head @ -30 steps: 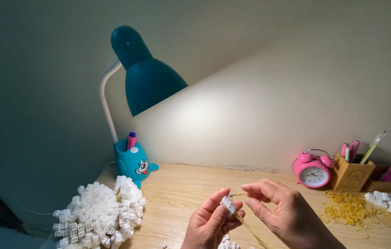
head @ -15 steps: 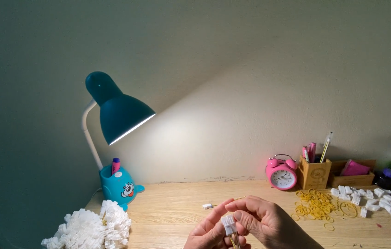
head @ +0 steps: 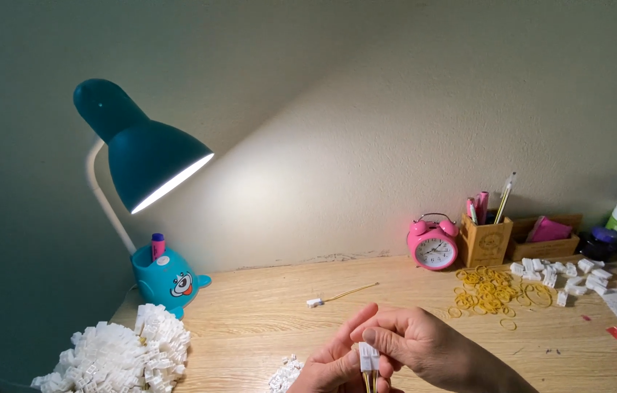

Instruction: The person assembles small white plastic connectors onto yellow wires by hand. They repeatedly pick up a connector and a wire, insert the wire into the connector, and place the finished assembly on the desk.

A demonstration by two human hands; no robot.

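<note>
At the near edge of the wooden surface (head: 265, 320), the left hand (head: 334, 364) and right hand (head: 414, 342) meet, both pinching a small white connector (head: 368, 356) with thin yellow wires hanging from it. A finished connector with a yellow wire (head: 339, 295) lies just beyond, a heap of white connectors (head: 115, 353) sits near left below the teal desk lamp (head: 141, 160). Far right lie yellow rubber bands (head: 490, 291), loose white pieces (head: 559, 275), a pink alarm clock (head: 433, 244) and a wooden pen holder (head: 484, 240).
</note>
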